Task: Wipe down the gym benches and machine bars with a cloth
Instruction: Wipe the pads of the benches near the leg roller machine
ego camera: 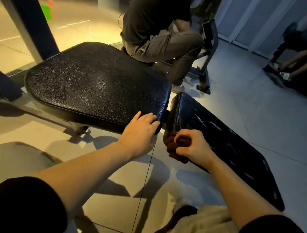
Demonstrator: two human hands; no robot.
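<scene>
A black padded bench seat [97, 81] fills the middle of the head view, with a cracked, shiny surface. A second black pad [227, 143], long and scuffed, slopes away to the right of it. My left hand [141, 131] rests with straight fingers on the near right corner of the seat. My right hand [192, 147] grips a bunched brown cloth [176, 144] against the near left edge of the long pad.
A person in dark clothes [159, 27] crouches just behind the seat beside a dark machine frame [207, 53]. A thick dark post [29, 20] rises at the far left. Another person's legs [298, 58] show at the far right. Pale floor tiles [256, 107] surround the bench.
</scene>
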